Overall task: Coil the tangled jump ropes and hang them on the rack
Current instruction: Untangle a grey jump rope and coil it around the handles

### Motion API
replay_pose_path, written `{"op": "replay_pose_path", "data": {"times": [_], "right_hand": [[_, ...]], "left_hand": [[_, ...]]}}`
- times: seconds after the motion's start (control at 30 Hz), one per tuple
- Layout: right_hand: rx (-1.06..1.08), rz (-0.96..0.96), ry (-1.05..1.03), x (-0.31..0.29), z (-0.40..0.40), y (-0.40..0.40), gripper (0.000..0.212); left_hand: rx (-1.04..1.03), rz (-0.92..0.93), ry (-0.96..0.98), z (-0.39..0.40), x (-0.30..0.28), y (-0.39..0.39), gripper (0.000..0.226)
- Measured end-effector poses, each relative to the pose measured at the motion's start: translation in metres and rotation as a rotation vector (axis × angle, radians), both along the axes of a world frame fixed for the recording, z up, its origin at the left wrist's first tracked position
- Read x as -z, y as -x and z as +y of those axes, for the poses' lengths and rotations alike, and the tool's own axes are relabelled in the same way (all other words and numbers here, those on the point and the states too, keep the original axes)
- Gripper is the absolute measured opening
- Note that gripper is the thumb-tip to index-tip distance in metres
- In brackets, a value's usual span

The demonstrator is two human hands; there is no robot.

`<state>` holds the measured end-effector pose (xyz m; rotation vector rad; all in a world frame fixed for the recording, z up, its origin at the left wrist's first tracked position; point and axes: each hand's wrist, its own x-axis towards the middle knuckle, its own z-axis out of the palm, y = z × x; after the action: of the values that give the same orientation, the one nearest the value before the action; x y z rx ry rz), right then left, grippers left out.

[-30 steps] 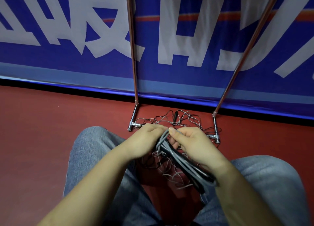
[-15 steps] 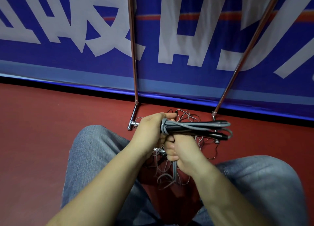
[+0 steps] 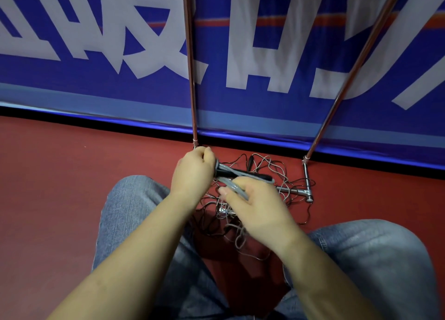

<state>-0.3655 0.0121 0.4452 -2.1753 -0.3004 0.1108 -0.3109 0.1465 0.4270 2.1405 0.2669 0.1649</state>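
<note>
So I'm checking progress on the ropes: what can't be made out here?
- Rack: its top is cut off by the head view's upper edge, so hung ropes can't be seen.
- Tangle: cords too thin and overlapped to count.
- Coil: its ends hidden inside the left hand and right hand.

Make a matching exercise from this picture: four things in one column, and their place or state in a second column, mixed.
Things:
1. left hand
2. right hand
3. tangled ropes
4. rack pole

Places or states:
A. stands upright before the blue banner
B. lie on the red floor
C. grips one end of the black handles
D. pinches the grey cord

Pairs: 1-C, 2-D, 3-B, 4-A
</note>
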Motion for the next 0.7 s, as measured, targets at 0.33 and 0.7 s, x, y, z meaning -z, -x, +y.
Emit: {"op": "replay_pose_path", "data": {"times": [0.33,0.7], "right_hand": [[0.152,-0.160,0.081,-0.002,-0.030,-0.015,0.010],[-0.048,0.301,-0.241,-0.013,-0.042,-0.022,0.033]], "left_hand": [[0.465,0.129,-0.105,0.002,-0.015,0.008,0.027],[0.599,0.092,0.263,-0.003,-0.031,0.017,0.028]]}}
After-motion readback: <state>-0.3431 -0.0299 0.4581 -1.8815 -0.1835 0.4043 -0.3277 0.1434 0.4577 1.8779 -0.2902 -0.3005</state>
